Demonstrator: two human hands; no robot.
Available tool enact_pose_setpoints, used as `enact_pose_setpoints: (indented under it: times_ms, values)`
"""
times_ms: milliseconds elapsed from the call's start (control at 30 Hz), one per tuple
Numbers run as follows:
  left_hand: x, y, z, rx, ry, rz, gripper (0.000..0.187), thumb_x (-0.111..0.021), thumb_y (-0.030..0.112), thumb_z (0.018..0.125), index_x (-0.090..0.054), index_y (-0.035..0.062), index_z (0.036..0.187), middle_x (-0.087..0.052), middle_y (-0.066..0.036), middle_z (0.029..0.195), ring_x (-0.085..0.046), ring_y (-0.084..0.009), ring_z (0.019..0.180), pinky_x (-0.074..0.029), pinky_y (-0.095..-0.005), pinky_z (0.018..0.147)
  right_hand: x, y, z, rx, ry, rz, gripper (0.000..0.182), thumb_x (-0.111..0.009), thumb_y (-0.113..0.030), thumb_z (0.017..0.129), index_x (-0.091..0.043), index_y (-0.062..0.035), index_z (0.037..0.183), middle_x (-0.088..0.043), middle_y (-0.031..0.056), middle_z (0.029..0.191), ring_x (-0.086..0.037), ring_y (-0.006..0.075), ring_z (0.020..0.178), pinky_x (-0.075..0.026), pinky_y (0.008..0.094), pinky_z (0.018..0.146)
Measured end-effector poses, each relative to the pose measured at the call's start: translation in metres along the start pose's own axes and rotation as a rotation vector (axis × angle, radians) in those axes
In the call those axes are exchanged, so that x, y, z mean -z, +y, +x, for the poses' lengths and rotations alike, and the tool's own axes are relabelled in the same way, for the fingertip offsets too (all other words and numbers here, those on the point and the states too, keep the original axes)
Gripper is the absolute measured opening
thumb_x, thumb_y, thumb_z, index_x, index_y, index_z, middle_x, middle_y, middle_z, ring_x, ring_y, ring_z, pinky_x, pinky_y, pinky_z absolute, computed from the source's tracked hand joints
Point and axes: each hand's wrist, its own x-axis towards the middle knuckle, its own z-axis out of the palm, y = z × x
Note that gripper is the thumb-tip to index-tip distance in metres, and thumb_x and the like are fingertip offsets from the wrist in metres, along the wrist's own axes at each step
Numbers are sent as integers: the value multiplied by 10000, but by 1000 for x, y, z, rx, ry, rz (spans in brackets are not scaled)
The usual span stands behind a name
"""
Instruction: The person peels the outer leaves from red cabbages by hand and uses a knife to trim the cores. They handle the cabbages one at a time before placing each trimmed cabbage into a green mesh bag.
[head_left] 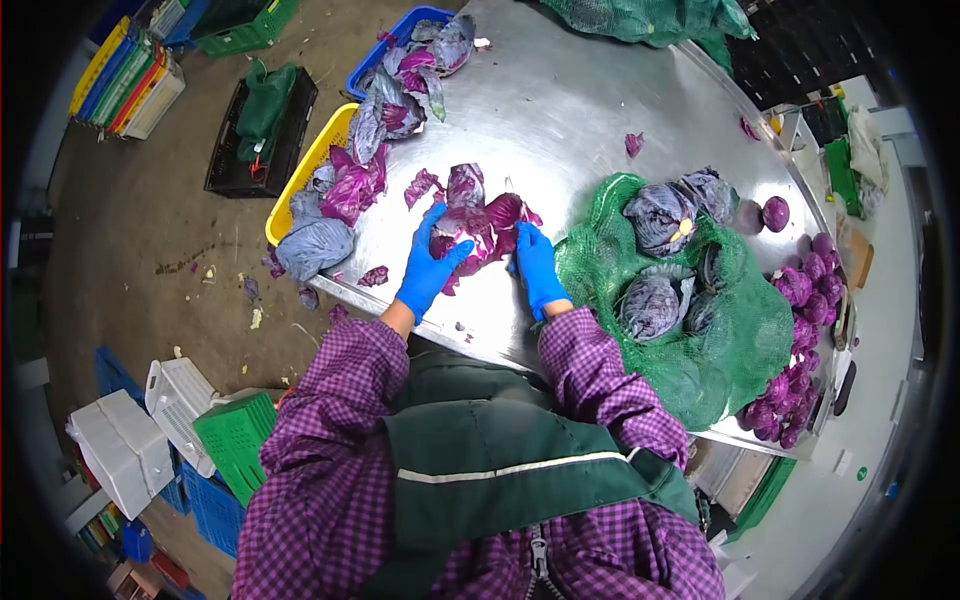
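On the metal table, a red cabbage with loosened outer leaves lies between my blue-gloved hands. My left hand rests against its left side, with thumb and fingers spread apart. My right hand is at its right side, fingers closed at the edge of a dark purple leaf. Loose leaf pieces lie around the cabbage. To the right, a green net bag holds several unpeeled cabbages.
A yellow crate and a blue crate full of leaves line the table's left edge. Several peeled cabbages are piled at the right edge. Another green net lies at the back. A black crate stands on the floor.
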Motion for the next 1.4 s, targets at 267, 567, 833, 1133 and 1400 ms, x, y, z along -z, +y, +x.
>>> enact_pose_setpoints:
  times_ms: [267,567,833,1133,1400]
  values:
    - [10,5,7,26,-116,108,787,-760,270,766,-340,99,1410,-392,-162,1363,-376,-273,1278,-312,-373,1073,-3,-91,-65,592,-142,-337,497,-654,-294,802,-556,-126,1259,-629,199,1101,-626,280,1000,-480,359,850]
    - [15,-5,8,-60,-156,111,792,-759,295,766,-344,115,1416,-386,-168,1370,-370,-283,1288,-319,-372,1065,9,-87,-26,310,-69,-292,310,-658,-226,786,-665,-41,1035,-678,125,802,-643,193,721,-501,335,671]
    - [18,2,10,63,-192,-87,769,-755,206,775,-344,86,1413,-386,-149,1399,-376,-232,1289,-319,-337,1069,3,-64,-38,301,-124,-389,389,-634,-181,756,-629,-59,1125,-664,158,882,-633,205,745,-500,321,676]
    - [26,23,16,108,-291,-3,758,-739,275,791,-349,77,1410,-390,-150,1406,-369,-229,1296,-298,-338,1075,5,-74,-63,691,-13,-379,431,-648,-220,768,-589,-107,1180,-639,132,995,-642,286,865,-506,368,775]
    - [23,28,28,155,-402,263,854,-756,406,745,-347,40,1399,-366,-196,1412,-344,-285,1322,-289,-370,1083,9,-137,-64,571,-325,-753,246,-684,-212,728,-669,-84,937,-637,162,821,-633,326,766,-501,374,707]
